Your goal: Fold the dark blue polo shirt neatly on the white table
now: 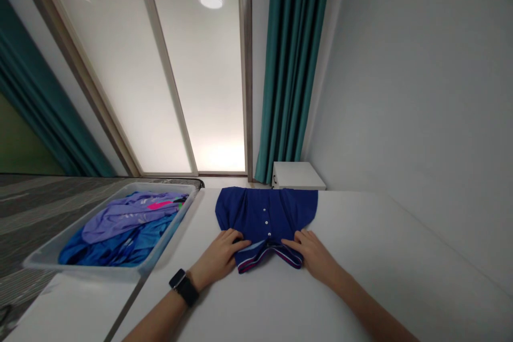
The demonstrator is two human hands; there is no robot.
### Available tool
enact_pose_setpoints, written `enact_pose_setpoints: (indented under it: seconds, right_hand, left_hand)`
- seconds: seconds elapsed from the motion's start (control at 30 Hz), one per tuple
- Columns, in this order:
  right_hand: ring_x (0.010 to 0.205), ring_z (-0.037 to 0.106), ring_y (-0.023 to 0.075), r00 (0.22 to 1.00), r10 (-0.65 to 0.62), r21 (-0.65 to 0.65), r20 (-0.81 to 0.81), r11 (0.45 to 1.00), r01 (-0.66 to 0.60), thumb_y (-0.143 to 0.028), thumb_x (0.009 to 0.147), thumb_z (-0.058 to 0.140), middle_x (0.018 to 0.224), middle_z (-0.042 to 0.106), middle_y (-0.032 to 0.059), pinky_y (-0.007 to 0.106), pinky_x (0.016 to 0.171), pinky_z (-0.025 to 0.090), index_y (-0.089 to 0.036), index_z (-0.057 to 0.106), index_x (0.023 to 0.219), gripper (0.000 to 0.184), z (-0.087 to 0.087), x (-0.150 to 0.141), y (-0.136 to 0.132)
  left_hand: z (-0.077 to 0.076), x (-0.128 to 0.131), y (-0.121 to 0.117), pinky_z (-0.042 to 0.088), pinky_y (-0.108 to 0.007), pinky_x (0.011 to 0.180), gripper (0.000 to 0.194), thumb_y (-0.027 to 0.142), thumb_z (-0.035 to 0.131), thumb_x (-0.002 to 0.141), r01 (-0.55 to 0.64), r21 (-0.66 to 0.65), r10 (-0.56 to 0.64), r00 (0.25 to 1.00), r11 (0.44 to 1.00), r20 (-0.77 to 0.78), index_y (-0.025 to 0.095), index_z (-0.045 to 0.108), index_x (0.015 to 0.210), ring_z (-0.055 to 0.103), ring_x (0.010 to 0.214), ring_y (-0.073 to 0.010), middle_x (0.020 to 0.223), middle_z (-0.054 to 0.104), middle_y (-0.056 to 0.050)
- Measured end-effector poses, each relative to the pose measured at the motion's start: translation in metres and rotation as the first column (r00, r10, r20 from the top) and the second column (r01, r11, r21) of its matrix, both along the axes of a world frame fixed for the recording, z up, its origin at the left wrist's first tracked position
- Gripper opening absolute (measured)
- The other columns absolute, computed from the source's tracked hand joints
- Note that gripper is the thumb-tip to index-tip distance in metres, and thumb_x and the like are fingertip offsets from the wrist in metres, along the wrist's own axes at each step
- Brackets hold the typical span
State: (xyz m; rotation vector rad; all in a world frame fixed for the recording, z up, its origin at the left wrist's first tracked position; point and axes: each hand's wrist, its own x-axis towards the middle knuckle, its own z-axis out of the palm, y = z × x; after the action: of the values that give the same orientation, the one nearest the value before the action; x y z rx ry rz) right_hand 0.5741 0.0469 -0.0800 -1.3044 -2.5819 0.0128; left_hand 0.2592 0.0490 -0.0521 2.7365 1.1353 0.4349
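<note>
A navy blue polo shirt (244,211) lies folded on the white table in front of me, its short row of white buttons facing up. The striped collar (249,263), edged in white and red, points toward me and bulges up a little in the middle. At the collar's left side, my left hand (221,256) is closed on the cloth, thumb stretched along it. My right hand (316,256) grips the opposite side, with its fingers curled on the fabric. Some fingertips are hidden by the hands and the shirt. A black watch (184,287) is on my left wrist.
Left of the shirt stands a clear plastic bin (144,270) holding purple and blue clothes (124,219). A seam crosses the white table (272,310) at left. Beyond the far edge are a small white cabinet (298,175), teal curtains (290,64) and frosted sliding doors (208,85); a wall rises at right.
</note>
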Motion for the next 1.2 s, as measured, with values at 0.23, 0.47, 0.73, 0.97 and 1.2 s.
enact_pose_setpoints:
  seconds: [0.23,0.47,0.73,0.97,1.2]
  right_hand:
    - [0.086,0.051,0.0207,0.999,0.000,0.105,0.050,0.994,-0.005,-0.002,0.089,0.044,0.095,0.059,0.0070,0.033,0.076,0.036,-0.031,0.059,0.130,0.053,-0.003,0.003,-0.028]
    - [0.090,0.053,0.0216,0.998,-0.029,0.123,0.058,0.992,0.021,-0.005,0.089,0.050,0.099,0.062,0.0060,0.034,0.080,0.037,-0.036,0.055,0.133,0.054,-0.010,0.001,-0.067]
    - [0.086,0.060,0.0168,0.999,-0.053,-0.056,-0.001,0.997,0.053,0.002,0.089,0.039,0.090,0.066,0.0037,0.032,0.079,0.038,-0.029,0.070,0.111,0.049,0.023,0.007,-0.060]
    - [0.109,0.056,0.0223,0.984,-0.097,0.002,-0.147,0.995,0.098,-0.010,0.093,0.039,0.117,0.062,0.0105,0.037,0.092,0.045,-0.021,0.057,0.130,0.042,0.028,-0.040,-0.029]
    - [0.140,0.034,0.0275,0.991,-0.083,-0.037,-0.107,0.996,0.079,-0.032,0.096,0.041,0.151,0.041,0.0140,0.051,0.115,0.029,-0.017,0.036,0.148,0.054,-0.008,-0.056,-0.032]
  left_hand:
    - [-0.002,-0.003,-0.027,0.044,-0.044,0.101,0.056,0.004,0.045,0.084,0.029,0.008,-0.029,0.999,1.000,-0.023,0.032,0.055,0.131,0.050,0.116,-0.0248,0.128,0.055,-0.007]
    - [-0.003,-0.017,-0.055,0.042,-0.047,0.108,0.067,0.002,0.047,0.078,0.099,0.045,-0.096,0.993,0.994,-0.071,0.033,0.050,0.138,0.049,0.127,-0.0256,0.139,0.053,-0.005]
    - [0.014,-0.006,-0.051,0.042,-0.043,0.110,0.045,0.013,0.040,0.091,0.018,0.007,-0.018,0.999,1.000,0.045,0.024,0.056,0.132,0.057,0.118,-0.0214,0.127,0.063,-0.007]
    - [-0.003,0.048,-0.020,0.041,-0.047,0.108,0.049,0.033,0.045,0.097,-0.129,0.019,0.127,0.989,0.991,0.074,0.020,0.042,0.143,0.048,0.129,-0.0255,0.139,0.053,-0.012]
    - [-0.035,0.054,-0.024,0.025,-0.059,0.114,0.066,0.057,0.041,0.094,-0.155,0.074,0.159,0.986,0.985,-0.051,0.020,0.035,0.149,0.030,0.143,-0.0322,0.153,0.038,-0.012]
